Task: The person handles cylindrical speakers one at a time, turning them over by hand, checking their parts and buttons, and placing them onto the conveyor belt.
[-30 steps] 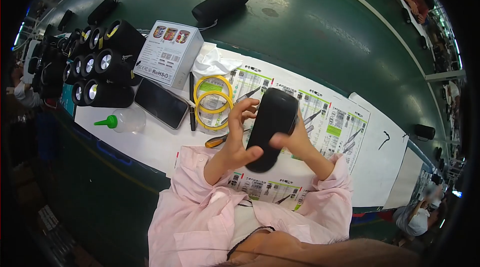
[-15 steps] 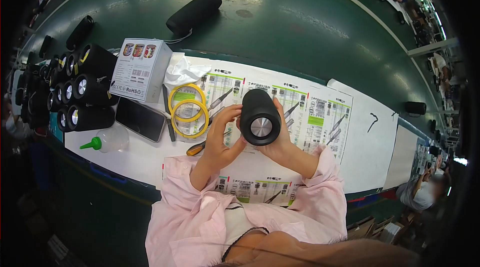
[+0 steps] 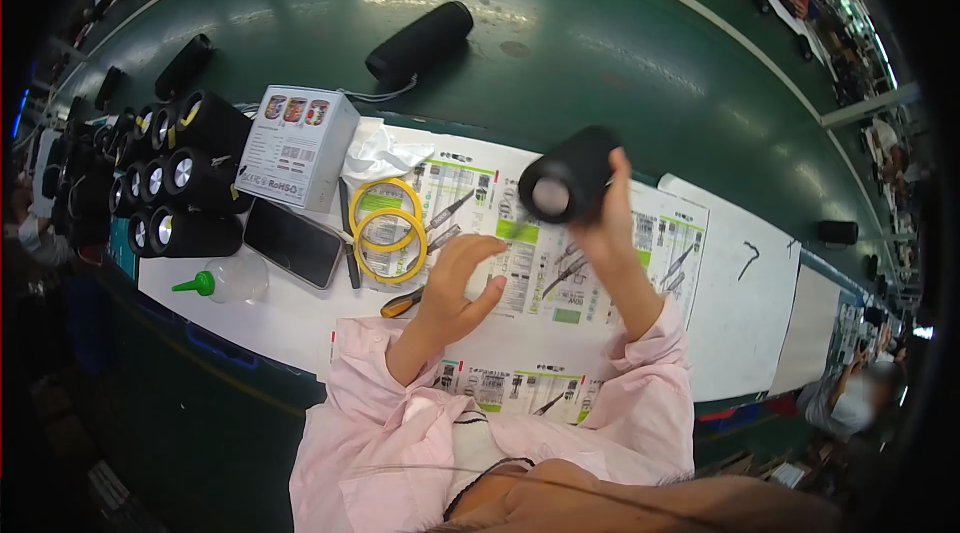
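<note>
We've got the black speaker [image 3: 585, 155] in our right fingers [image 3: 619, 173], long axis slanting, silver end [image 3: 550, 196] kinda down-left toward our left fingers [image 3: 472, 251], which are empty, loosely spread, well apart.

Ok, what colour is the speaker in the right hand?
The speaker is black, with a silvery-grey disc at one end; best seen in the head view.

"RoHS" [image 3: 281, 188] stands in black along the foot of the white box's printed face [image 3: 290, 145], beside smaller marks; the lines above are too small to read. The printed sheets [image 3: 522, 278] carry barcodes and illegible text, and a black handwritten stroke [image 3: 750, 261] on the white paper [image 3: 718, 318] resembles a 7.
</note>
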Available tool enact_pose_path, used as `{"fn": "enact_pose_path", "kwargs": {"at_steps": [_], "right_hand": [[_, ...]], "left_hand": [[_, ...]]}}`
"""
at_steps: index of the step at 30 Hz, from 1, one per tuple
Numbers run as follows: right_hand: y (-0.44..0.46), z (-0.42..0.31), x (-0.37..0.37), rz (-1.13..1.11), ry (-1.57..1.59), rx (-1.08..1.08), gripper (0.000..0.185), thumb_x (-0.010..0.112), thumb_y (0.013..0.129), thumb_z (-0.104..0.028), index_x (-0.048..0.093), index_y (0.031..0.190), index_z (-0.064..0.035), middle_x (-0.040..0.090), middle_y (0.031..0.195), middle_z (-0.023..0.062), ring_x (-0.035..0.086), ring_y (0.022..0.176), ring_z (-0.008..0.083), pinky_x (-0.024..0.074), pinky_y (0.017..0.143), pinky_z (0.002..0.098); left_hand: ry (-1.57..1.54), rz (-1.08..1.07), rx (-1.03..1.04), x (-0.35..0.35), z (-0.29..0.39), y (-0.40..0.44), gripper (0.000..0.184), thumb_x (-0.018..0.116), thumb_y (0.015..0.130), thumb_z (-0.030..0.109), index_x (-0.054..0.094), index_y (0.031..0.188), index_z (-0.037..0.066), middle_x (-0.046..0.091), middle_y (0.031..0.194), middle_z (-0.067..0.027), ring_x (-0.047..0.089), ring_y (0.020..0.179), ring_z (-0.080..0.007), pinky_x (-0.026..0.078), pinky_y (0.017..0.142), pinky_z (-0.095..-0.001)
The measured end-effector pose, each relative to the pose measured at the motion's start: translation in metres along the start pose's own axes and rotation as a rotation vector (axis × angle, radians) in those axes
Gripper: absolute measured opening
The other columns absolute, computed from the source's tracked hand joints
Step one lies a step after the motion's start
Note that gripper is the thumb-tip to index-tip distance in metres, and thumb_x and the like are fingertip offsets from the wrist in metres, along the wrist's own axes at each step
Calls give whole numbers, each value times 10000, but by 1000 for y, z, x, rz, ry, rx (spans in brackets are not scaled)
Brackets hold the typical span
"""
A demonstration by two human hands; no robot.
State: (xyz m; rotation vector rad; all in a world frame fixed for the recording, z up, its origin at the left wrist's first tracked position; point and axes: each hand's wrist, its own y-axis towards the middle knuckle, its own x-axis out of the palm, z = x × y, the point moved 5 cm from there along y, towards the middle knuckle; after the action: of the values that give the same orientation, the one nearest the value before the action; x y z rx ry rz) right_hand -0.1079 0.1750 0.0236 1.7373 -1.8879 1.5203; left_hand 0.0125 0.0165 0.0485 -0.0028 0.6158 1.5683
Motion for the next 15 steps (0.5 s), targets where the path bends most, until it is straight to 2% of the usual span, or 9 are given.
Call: {"fn": "enact_pose_path", "kwargs": {"at_steps": [2, 4, 7, 10, 11, 15], "right_hand": [[30, -42, 6, 25, -42, -398, 443, 571, 852, -398, 471, 1142, -79, 534, 1144, 77, 546, 1024, 200, 466, 883, 357], [68, -85, -7, 172, -348, -1158, 556, 653, 812, -333, 391, 1210, -46, 459, 1205, 120, 490, 1077, 203, 439, 884, 338], [84, -106, 4, 283, -915, -1675, 690, 702, 772, -322, 324, 1251, -1, 403, 1223, 165, 452, 1093, 230, 389, 915, 341], [108, -117, -4, 185, -994, -1435, 835, 737, 721, -364, 278, 1292, 35, 400, 1217, 194, 433, 1112, 298, 314, 973, 368], [117, -115, -11, 131, -978, -1364, 839, 737, 720, -354, 271, 1290, 48, 387, 1228, 207, 425, 1128, 304, 317, 971, 374], [107, -109, -6, 173, -1166, -1446, 817, 734, 723, -332, 276, 1293, 33, 392, 1224, 198, 424, 1121, 304, 309, 970, 365]], "left_hand": [[24, 8, 2, 3, 1, -1, 289, 616, 751, 73, 560, 1027, 11, 586, 1012, -149, 540, 960, -322, 416, 844, -387], [51, 1, 5, 4, -1, -1, 257, 614, 755, 76, 575, 1001, 15, 599, 979, -148, 557, 924, -315, 437, 801, -376], [88, -9, -7, 9, -7, -1, 202, 610, 770, 90, 601, 958, 17, 625, 926, -137, 592, 854, -291, 461, 730, -364], [104, -26, -27, 14, -14, -2, 181, 612, 774, 99, 613, 938, 22, 634, 912, -125, 600, 839, -282, 467, 727, -363], [119, -30, -35, 16, -15, -2, 167, 613, 778, 108, 620, 924, 25, 642, 900, -114, 606, 825, -272, 471, 723, -362], [142, -84, -11, 25, -16, -4, 171, 626, 763, 97, 626, 921, 30, 644, 879, -106, 608, 808, -263, 471, 708, -353]]}}
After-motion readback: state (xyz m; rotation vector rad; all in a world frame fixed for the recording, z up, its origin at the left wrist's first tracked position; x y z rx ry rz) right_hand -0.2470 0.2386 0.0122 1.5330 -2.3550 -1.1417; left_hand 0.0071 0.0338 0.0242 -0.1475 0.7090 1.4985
